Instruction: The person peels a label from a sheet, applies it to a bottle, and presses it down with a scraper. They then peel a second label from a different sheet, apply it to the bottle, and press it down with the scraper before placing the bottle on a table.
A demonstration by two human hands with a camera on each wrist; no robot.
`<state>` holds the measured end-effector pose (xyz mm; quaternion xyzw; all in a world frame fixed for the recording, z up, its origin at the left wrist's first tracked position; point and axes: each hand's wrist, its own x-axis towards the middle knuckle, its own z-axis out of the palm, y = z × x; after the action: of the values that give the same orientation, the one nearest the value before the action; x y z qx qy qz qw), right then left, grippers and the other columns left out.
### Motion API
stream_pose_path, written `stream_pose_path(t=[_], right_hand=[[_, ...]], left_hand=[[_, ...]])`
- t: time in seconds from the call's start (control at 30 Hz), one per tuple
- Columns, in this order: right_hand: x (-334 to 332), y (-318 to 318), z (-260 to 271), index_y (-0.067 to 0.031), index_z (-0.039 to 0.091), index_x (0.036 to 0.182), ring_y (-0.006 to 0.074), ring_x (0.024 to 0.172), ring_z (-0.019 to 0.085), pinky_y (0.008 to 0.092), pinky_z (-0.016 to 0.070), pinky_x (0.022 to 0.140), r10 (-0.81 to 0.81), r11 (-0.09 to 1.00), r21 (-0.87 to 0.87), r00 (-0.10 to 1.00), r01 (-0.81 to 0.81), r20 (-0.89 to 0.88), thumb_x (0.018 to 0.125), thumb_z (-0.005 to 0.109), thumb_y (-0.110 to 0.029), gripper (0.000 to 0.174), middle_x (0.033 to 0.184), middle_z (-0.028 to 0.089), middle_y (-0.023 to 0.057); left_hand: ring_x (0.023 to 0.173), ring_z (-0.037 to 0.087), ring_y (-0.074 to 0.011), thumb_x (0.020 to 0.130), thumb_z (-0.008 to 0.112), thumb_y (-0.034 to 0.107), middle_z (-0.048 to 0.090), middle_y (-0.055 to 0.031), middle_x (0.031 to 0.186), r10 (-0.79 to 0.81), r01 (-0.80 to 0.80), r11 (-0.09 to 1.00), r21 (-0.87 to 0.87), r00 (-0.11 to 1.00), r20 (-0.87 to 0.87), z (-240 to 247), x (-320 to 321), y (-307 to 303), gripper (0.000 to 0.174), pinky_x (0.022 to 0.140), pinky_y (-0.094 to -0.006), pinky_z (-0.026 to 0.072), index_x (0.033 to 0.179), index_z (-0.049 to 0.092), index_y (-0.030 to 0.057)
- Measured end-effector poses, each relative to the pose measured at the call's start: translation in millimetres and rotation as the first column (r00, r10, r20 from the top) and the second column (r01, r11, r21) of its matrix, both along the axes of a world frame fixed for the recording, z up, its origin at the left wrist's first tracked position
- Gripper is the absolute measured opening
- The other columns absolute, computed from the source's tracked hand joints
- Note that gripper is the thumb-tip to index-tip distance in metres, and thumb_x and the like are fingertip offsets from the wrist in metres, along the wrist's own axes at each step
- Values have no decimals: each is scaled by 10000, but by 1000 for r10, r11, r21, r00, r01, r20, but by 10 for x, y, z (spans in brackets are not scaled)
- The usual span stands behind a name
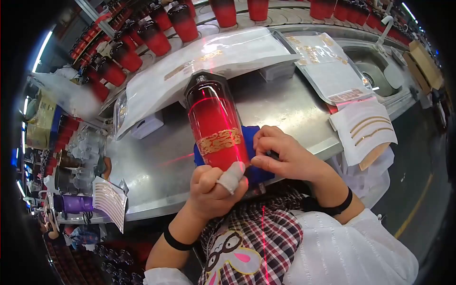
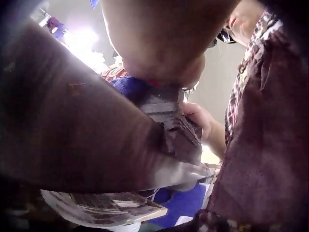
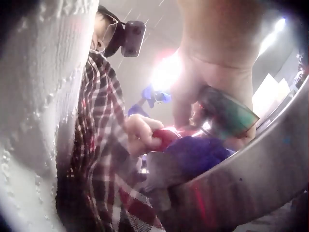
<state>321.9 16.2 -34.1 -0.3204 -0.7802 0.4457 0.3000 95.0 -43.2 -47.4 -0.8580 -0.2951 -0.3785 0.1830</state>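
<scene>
Left hand gripping red bottle by its base, right hand bent alongside, its hold unclear

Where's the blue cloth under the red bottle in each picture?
Head: blue cloth just below centre, partly covered.
Left wrist: blue cloth above and left of centre, partly hidden.
Right wrist: blue cloth below and right of centre.
Shared landmark: checked apron, bottom in head, right in left wrist, left in right wrist.

Before me the bottle lies over the cloth, my left hand at its base, my right hand just to its right. Behind it spreads a sheet; more bottles stand farther back; the sink sits far right.
</scene>
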Motion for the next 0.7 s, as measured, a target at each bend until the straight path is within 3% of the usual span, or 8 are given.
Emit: stream_pose_path(t=[0.17,0.27,0.37,0.47,0.57,0.7], right_hand=[[3,-24,-2,-41,608,841,295,976,502,387,426,857,-7,1000,-12,1000,7,-1,875,715,-247,234,961,546,113],[9,-25,-10,-41,608,843,296,977,503,388,426,857,-3,1000,-12,1000,3,-7,875,712,-252,237,960,545,114],[12,-14,3,-42,609,845,297,979,503,388,427,859,2,1000,-2,1000,-2,2,874,710,-257,240,961,545,114],[10,-1,-9,-41,609,845,300,986,500,389,429,856,7,1000,7,1000,-7,0,875,707,-261,243,965,545,114],[-2,-3,-33,-39,608,843,300,992,497,391,431,851,-6,1000,19,1000,6,12,873,710,-256,241,970,545,115],[0,-13,-25,-38,607,842,300,992,494,392,426,859,-6,1000,-8,1000,6,1,870,714,-248,237,972,544,114]], left_hand=[[939,481,-215,561,778,110,621,28,1105,-14,18,999,45,996,-87,-4,55,37,268,688,-359,409,811,703,172],[931,475,-223,570,759,131,624,23,1114,-3,3,1000,3,995,97,-125,30,11,244,681,-358,407,802,698,173],[930,471,-229,582,744,133,630,19,1124,-9,9,1000,30,1000,4,-44,-39,-2,231,673,-359,405,804,699,177],[946,484,-189,615,758,140,656,36,1153,53,-51,998,-29,998,47,-62,-63,-61,244,729,-342,445,840,690,206],[958,474,-222,573,744,139,637,27,1127,-14,14,1000,0,1000,26,-23,-15,-1,255,707,-361,405,819,703,191],[972,484,-189,613,755,138,631,55,1058,-2,2,1000,2,996,-85,54,43,32,234,729,-342,441,830,707,211]])
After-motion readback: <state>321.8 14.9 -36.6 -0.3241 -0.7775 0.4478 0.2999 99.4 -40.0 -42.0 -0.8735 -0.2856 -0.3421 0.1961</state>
